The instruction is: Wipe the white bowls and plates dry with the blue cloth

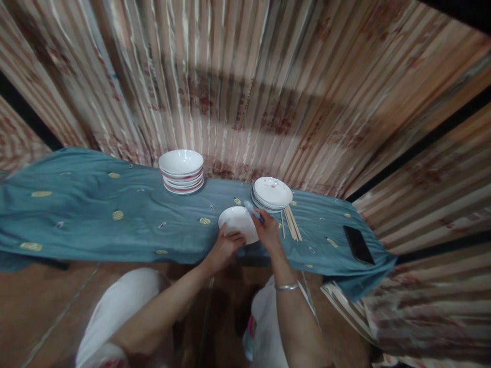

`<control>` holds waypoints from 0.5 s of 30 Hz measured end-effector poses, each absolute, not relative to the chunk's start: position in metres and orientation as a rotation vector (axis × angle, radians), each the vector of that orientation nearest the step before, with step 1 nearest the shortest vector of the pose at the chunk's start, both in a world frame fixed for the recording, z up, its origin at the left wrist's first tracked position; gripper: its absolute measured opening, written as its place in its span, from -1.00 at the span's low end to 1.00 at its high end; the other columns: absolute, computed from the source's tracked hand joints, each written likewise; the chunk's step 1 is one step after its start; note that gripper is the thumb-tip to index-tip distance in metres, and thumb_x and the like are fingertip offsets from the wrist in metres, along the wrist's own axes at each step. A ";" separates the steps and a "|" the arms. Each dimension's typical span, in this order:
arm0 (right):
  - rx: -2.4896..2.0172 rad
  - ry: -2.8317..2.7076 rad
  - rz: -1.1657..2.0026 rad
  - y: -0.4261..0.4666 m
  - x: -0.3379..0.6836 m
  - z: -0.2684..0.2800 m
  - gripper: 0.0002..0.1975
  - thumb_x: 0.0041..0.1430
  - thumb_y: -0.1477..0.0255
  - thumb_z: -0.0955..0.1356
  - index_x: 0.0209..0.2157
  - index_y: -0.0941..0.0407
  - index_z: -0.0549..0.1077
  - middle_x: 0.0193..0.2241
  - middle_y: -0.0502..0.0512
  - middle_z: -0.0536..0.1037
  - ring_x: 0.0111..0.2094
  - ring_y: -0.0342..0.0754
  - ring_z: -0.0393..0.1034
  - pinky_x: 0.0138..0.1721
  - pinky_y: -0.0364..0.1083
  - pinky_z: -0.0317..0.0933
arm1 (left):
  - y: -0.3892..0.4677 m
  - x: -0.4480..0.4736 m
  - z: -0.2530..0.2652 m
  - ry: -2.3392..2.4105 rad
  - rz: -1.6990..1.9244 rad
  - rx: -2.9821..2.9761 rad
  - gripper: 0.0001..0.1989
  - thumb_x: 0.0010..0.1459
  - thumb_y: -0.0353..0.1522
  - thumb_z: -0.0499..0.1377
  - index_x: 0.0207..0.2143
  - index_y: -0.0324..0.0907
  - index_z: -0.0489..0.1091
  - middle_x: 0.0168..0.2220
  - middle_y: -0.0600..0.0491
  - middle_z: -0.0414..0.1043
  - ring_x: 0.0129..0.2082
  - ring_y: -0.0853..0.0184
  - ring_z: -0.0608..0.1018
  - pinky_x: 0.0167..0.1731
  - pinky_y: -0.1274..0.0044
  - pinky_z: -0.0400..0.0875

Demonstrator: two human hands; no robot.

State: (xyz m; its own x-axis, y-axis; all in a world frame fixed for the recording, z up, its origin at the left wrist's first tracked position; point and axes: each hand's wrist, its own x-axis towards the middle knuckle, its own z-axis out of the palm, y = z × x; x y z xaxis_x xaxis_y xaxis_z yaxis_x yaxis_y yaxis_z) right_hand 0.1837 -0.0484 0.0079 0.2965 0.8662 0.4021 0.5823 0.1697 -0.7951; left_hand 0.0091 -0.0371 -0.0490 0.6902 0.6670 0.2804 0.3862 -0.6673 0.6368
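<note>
A white dish (pixel 238 221), plate or shallow bowl, rests near the front edge of the cloth-covered table. My left hand (pixel 228 244) grips its near left rim, fingers lying over the edge. On the dish's right side is my right hand (pixel 267 230), closed around a small pale blue-grey thing (pixel 251 208) that looks like a cloth. That thing touches or hangs just over the far right rim; I cannot tell which. Just behind my right hand stands a stack of white plates (pixel 273 192), the top one printed with a small design. Several wooden chopsticks (pixel 292 224) lie beside it.
A tall stack of white bowls (pixel 181 171) with red bands stands at the back left. At the right end lies a black phone (pixel 358 244). The teal tablecloth (pixel 88 204) is wrinkled. Behind the table hangs a striped curtain (pixel 230 102), with dark frame bars at the sides.
</note>
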 end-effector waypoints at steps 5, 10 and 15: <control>-1.333 -0.911 0.434 -0.048 0.206 0.016 -0.62 0.02 0.20 0.41 -0.20 0.18 0.56 -0.28 0.13 0.62 -0.24 0.03 0.48 -0.05 0.06 0.34 | -0.033 0.005 -0.030 0.864 0.846 2.069 -0.71 0.19 -0.40 0.09 -0.15 -0.07 0.59 -0.06 -0.04 0.62 0.06 0.10 0.54 0.34 0.10 -0.15; -1.164 -0.630 0.505 -0.045 0.218 0.013 -0.56 -0.05 0.21 0.45 -0.16 0.19 0.53 -0.28 0.13 0.61 -0.28 -0.01 0.51 -0.10 0.04 0.40 | -0.024 -0.009 -0.003 0.915 1.043 1.546 -0.87 0.00 -0.26 0.28 -0.38 -0.07 0.60 -0.32 0.06 0.65 -0.19 0.10 0.60 0.02 0.30 0.39; -1.183 -0.705 0.561 -0.042 0.205 0.008 -0.61 -0.01 0.23 0.44 -0.17 0.16 0.54 -0.28 0.10 0.61 -0.25 0.00 0.51 -0.03 0.10 0.40 | -0.013 -0.023 0.013 0.840 1.101 0.986 -0.62 -0.21 -0.17 0.41 -0.35 -0.23 0.59 -0.47 0.05 0.59 -0.44 0.22 0.58 -0.29 0.39 0.46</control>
State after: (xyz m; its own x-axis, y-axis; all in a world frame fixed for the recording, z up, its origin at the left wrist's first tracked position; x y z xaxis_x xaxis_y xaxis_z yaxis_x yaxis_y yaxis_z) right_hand 0.2054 -0.0422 0.0075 0.6635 0.7215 0.1979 -0.0298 0.2898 -0.9566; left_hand -0.0234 -0.0135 0.0133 0.2506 0.9658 -0.0658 -0.3191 0.1466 0.9363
